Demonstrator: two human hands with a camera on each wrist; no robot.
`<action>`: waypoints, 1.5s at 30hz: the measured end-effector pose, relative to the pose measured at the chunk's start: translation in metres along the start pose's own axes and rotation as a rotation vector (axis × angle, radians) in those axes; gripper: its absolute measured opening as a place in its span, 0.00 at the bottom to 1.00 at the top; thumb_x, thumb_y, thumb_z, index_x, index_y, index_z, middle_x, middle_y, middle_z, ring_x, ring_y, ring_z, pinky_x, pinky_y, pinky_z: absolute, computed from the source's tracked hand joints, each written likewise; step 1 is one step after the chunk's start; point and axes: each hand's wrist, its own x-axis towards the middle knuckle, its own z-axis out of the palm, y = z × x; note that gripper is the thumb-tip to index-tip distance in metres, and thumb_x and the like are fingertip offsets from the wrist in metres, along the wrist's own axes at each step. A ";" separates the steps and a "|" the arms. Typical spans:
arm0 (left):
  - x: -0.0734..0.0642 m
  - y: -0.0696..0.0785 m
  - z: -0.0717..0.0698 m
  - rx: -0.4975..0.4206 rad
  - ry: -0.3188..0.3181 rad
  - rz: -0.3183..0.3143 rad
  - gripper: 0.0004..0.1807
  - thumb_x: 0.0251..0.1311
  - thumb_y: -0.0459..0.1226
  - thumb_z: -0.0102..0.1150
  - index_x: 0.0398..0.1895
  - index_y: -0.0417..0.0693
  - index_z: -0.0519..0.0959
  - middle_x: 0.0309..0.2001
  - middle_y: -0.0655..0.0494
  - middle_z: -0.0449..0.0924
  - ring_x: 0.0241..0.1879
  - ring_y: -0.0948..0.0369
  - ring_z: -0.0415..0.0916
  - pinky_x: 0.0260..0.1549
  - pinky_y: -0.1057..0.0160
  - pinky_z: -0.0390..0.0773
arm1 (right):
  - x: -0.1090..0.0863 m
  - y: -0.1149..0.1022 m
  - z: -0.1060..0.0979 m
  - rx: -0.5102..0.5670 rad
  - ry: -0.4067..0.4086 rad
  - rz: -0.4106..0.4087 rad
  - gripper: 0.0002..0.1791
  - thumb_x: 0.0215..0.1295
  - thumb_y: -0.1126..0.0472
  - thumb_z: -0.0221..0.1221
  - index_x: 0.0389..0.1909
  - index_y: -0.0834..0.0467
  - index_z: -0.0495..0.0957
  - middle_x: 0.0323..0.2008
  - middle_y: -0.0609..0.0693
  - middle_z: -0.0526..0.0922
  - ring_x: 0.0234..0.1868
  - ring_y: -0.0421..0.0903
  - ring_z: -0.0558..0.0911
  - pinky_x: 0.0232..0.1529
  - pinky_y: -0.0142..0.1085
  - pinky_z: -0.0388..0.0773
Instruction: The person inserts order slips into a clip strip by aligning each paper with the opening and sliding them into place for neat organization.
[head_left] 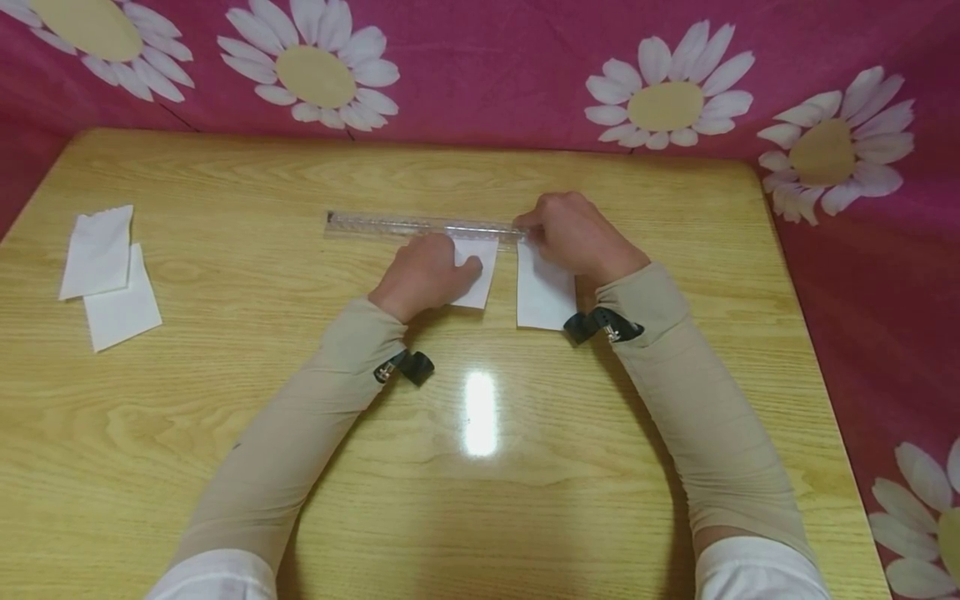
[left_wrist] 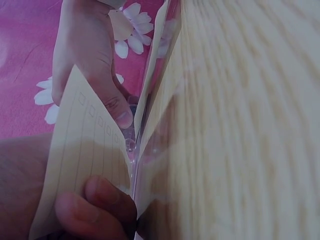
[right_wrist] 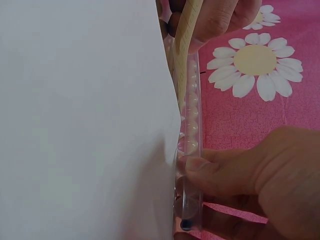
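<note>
A clear plastic ruler [head_left: 390, 223] lies across the table with round shapes along its length. My left hand [head_left: 422, 275] grips a small piece of paper [head_left: 474, 292] below the ruler; the left wrist view shows printed lines and small boxes on that paper [left_wrist: 85, 145], with curled fingers [left_wrist: 100, 207] against it. My right hand [head_left: 583, 237] holds the ruler's right end, its thumb [right_wrist: 202, 170] on the clear plastic in the right wrist view. Under the right wrist is a second white paper [head_left: 546, 292], beside the ruler. A narrow gap separates the two papers.
Two white paper pieces [head_left: 97, 258] overlap on the left of the wooden table [head_left: 480, 517]. A pink cloth [head_left: 480, 75] with large white flowers hangs behind the table's far edge and along its right side. A camera mount [head_left: 408, 367] sticks out from the left wrist.
</note>
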 end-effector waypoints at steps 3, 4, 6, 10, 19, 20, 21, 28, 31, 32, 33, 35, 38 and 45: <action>0.000 0.000 0.001 -0.008 0.007 0.009 0.23 0.70 0.51 0.49 0.18 0.49 0.65 0.24 0.55 0.65 0.23 0.58 0.64 0.24 0.60 0.66 | 0.000 0.000 0.000 -0.002 -0.007 0.002 0.22 0.73 0.69 0.52 0.64 0.56 0.80 0.48 0.63 0.85 0.39 0.52 0.75 0.41 0.43 0.75; 0.000 0.000 0.001 -0.010 0.010 0.010 0.23 0.70 0.51 0.49 0.18 0.50 0.64 0.24 0.55 0.65 0.22 0.58 0.64 0.23 0.60 0.66 | 0.000 0.000 0.000 -0.001 -0.008 0.001 0.22 0.73 0.69 0.52 0.64 0.56 0.80 0.48 0.63 0.85 0.39 0.53 0.75 0.41 0.43 0.75; 0.000 0.000 0.001 -0.015 0.012 0.011 0.23 0.69 0.51 0.49 0.18 0.50 0.64 0.23 0.55 0.64 0.22 0.58 0.63 0.23 0.60 0.66 | 0.000 0.000 0.000 0.002 -0.006 0.000 0.22 0.72 0.69 0.52 0.63 0.56 0.80 0.48 0.63 0.85 0.39 0.53 0.74 0.41 0.43 0.75; 0.000 0.000 0.002 -0.018 0.015 0.015 0.23 0.69 0.51 0.49 0.18 0.50 0.64 0.23 0.55 0.64 0.22 0.58 0.64 0.23 0.60 0.66 | 0.001 0.000 0.000 0.006 -0.003 -0.005 0.22 0.72 0.69 0.53 0.63 0.57 0.81 0.47 0.63 0.85 0.39 0.53 0.75 0.40 0.43 0.74; 0.001 0.000 0.003 -0.005 0.003 0.010 0.23 0.70 0.51 0.48 0.19 0.49 0.65 0.25 0.54 0.66 0.23 0.57 0.65 0.24 0.60 0.67 | 0.000 0.000 0.001 0.009 -0.003 -0.008 0.22 0.71 0.69 0.52 0.63 0.56 0.81 0.46 0.63 0.85 0.39 0.52 0.75 0.40 0.43 0.75; 0.001 0.000 0.003 -0.004 0.003 0.012 0.23 0.70 0.51 0.48 0.19 0.49 0.65 0.25 0.54 0.66 0.23 0.57 0.64 0.24 0.60 0.67 | 0.001 0.000 0.001 0.008 -0.003 -0.009 0.22 0.72 0.69 0.52 0.63 0.56 0.81 0.46 0.63 0.85 0.39 0.52 0.75 0.41 0.43 0.75; 0.001 0.000 0.003 -0.005 0.004 0.013 0.23 0.70 0.51 0.48 0.19 0.49 0.65 0.25 0.54 0.65 0.23 0.57 0.64 0.24 0.60 0.66 | 0.001 0.001 0.001 0.007 -0.003 -0.009 0.22 0.72 0.69 0.52 0.63 0.56 0.81 0.46 0.63 0.85 0.39 0.52 0.75 0.41 0.43 0.75; 0.002 0.000 0.004 0.002 0.009 0.019 0.23 0.70 0.51 0.48 0.19 0.49 0.65 0.25 0.54 0.65 0.23 0.57 0.64 0.24 0.60 0.66 | 0.001 0.001 0.001 0.006 -0.004 -0.008 0.21 0.72 0.69 0.53 0.63 0.56 0.81 0.47 0.63 0.86 0.39 0.53 0.75 0.41 0.44 0.75; 0.002 0.000 0.004 0.010 0.007 0.025 0.23 0.71 0.51 0.48 0.19 0.49 0.65 0.26 0.53 0.65 0.24 0.57 0.64 0.25 0.60 0.66 | 0.001 0.001 0.001 0.011 -0.003 -0.009 0.21 0.72 0.69 0.53 0.63 0.56 0.81 0.47 0.63 0.85 0.39 0.53 0.75 0.41 0.44 0.75; 0.002 0.000 0.004 0.011 0.006 0.026 0.23 0.71 0.51 0.48 0.19 0.49 0.65 0.26 0.53 0.65 0.24 0.57 0.64 0.25 0.60 0.66 | 0.001 0.001 0.001 0.012 -0.003 -0.009 0.21 0.72 0.69 0.53 0.63 0.56 0.81 0.47 0.63 0.86 0.39 0.53 0.75 0.41 0.44 0.75; 0.002 0.001 0.004 0.011 0.004 0.027 0.23 0.71 0.51 0.48 0.19 0.49 0.65 0.26 0.53 0.65 0.24 0.57 0.64 0.25 0.60 0.66 | 0.001 0.001 0.001 0.014 -0.003 -0.009 0.21 0.72 0.68 0.53 0.63 0.56 0.81 0.47 0.63 0.86 0.39 0.53 0.75 0.42 0.44 0.75; 0.003 0.001 0.004 0.013 0.001 0.030 0.23 0.71 0.51 0.48 0.19 0.49 0.65 0.26 0.53 0.65 0.23 0.58 0.64 0.24 0.60 0.66 | 0.001 0.001 0.001 0.015 -0.003 -0.006 0.21 0.72 0.68 0.53 0.63 0.56 0.81 0.48 0.63 0.86 0.39 0.53 0.75 0.42 0.44 0.75; 0.003 0.002 0.004 0.012 -0.001 0.030 0.24 0.71 0.50 0.48 0.18 0.49 0.65 0.24 0.55 0.64 0.21 0.59 0.62 0.23 0.61 0.65 | 0.001 0.001 0.000 0.015 -0.007 -0.005 0.21 0.73 0.69 0.53 0.63 0.56 0.80 0.48 0.63 0.85 0.39 0.53 0.75 0.42 0.44 0.75; 0.004 0.003 0.003 0.008 -0.007 0.032 0.24 0.72 0.50 0.48 0.18 0.49 0.64 0.21 0.57 0.62 0.20 0.60 0.60 0.22 0.61 0.64 | 0.003 0.001 -0.001 0.005 -0.012 -0.004 0.22 0.73 0.69 0.52 0.63 0.56 0.81 0.48 0.63 0.85 0.39 0.53 0.74 0.42 0.44 0.74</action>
